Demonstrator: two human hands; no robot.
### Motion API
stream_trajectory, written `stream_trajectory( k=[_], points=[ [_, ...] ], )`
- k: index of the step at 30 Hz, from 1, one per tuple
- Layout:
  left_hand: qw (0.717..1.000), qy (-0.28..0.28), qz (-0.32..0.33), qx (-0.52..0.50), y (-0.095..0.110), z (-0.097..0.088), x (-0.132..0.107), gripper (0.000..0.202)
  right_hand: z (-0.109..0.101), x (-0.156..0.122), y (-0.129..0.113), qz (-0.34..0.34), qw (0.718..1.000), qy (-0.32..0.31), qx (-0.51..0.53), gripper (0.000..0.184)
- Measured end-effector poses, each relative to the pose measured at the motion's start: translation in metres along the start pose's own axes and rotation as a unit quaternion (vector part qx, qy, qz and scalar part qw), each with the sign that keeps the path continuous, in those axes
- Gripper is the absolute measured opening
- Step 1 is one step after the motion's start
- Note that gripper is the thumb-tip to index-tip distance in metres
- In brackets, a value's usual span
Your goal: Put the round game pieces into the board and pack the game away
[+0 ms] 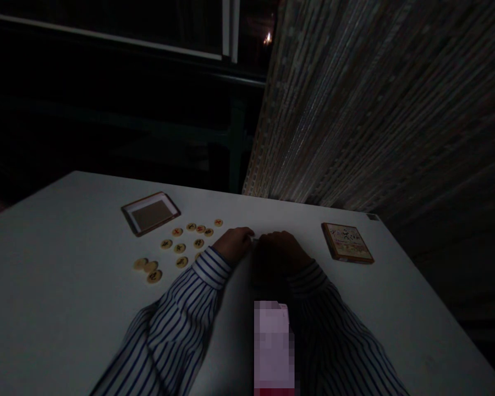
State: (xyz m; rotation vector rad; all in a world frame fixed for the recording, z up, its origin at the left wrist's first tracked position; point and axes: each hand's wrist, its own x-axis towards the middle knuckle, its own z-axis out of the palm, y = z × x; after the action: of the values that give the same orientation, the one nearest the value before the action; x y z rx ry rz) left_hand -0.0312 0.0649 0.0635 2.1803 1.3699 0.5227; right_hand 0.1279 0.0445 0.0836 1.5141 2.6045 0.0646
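My left hand (234, 243) is above the middle of the white table (107, 330), its fingers drawn together at a small pale bit (253, 239) too dim to name. My right hand (284, 248) meets it from the other side, fingers curled in and mostly in shadow. What lies between the two hands is hidden. Left of my left hand are several round wooden Chinese chess pieces (180, 248) with red or black characters; a few show a blank face. One piece is partly covered by my left sleeve.
An open shallow box (126, 215) stands at the back left. At the right lies a flat box part with a printed picture (348, 242), likely its lid. A strand curtain (334, 110) hangs behind the table's back edge. A blurred pinkish block (274, 346) covers the bottom centre.
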Motion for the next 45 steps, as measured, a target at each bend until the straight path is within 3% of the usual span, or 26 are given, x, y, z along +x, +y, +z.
stream_trajectory(
  k=[9, 18, 45],
  points=[
    [1.000, 0.002, 0.006, 0.015, -0.0016, 0.0008, -0.0002, 0.030, 0.0021, 0.0003, 0.0029, -0.012, 1.000, 0.003, -0.011, 0.024],
    [1.000, -0.014, 0.005, 0.005, -0.0009, -0.0023, -0.0005, 0.031, -0.0009, 0.0014, 0.0029, -0.025, 0.999, -0.036, -0.029, 0.023],
    [1.000, -0.017, -0.001, 0.012, 0.0036, -0.0055, -0.0033, 0.030, 0.0082, 0.0023, 0.0041, -0.047, 0.999, -0.016, -0.016, 0.022]
  ],
)
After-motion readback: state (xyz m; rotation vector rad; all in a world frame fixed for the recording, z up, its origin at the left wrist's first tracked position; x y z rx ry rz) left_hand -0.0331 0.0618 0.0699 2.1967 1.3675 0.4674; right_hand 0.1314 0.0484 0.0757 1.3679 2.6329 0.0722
